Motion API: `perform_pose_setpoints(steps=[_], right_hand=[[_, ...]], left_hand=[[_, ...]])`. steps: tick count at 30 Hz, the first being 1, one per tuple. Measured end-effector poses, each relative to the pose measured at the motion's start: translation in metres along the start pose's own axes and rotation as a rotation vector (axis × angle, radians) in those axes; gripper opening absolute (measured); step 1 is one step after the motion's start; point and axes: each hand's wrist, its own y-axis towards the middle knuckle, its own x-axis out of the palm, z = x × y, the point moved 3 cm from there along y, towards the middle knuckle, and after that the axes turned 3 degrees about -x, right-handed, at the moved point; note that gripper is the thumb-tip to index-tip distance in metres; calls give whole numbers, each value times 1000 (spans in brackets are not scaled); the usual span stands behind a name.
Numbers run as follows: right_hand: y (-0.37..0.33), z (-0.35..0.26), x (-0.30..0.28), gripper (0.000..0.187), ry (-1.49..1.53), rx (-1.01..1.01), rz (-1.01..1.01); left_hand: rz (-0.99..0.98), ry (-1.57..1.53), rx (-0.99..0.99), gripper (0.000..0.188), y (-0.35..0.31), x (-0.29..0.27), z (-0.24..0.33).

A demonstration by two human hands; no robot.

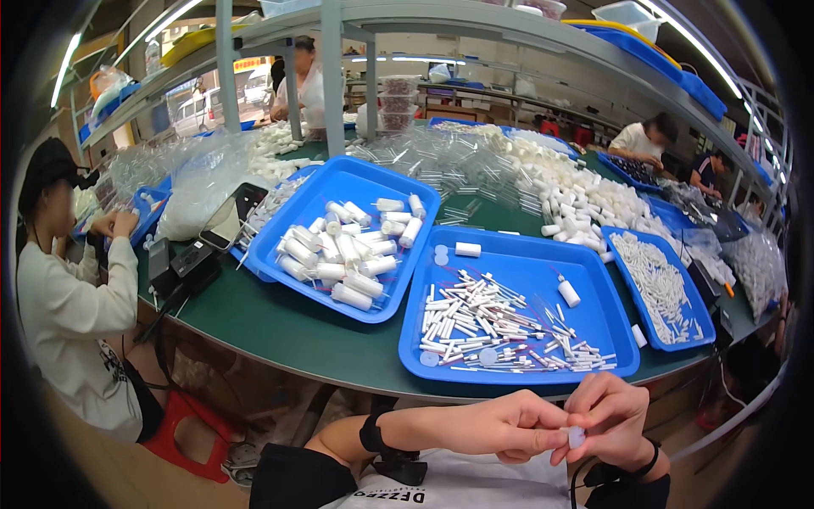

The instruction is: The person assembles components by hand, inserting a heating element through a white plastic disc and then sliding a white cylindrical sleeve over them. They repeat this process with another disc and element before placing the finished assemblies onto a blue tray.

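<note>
Centrally, the near edge of the green worktop curves behind both hands; its surface shows between the left blue tray and that edge. The middle blue tray, holding slim white tubes, lies just beyond the hands, with bare bottom along its far side. Grip: left hand and right hand meet, fingertips nearly closed, pinching a small pale cap just off the near edge. Dark lettering crosses the white shirt.
</note>
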Motion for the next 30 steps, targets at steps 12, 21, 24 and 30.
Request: perform_pose_setpoints(steps=[12,21,24,30], right_hand=[[8,15,12,32,-156,34,-4],[12,20,11,33,-131,31,138],[9,24,9,31,-114,34,139],[12,27,7,29,-94,41,87]], left_hand=[[231,613,349,16,-19,-30,-3],[598,768,643,10,-8,-26,-22],[630,786,660,12,-6,-28,-26],[593,701,666,10,-5,-27,-25]])
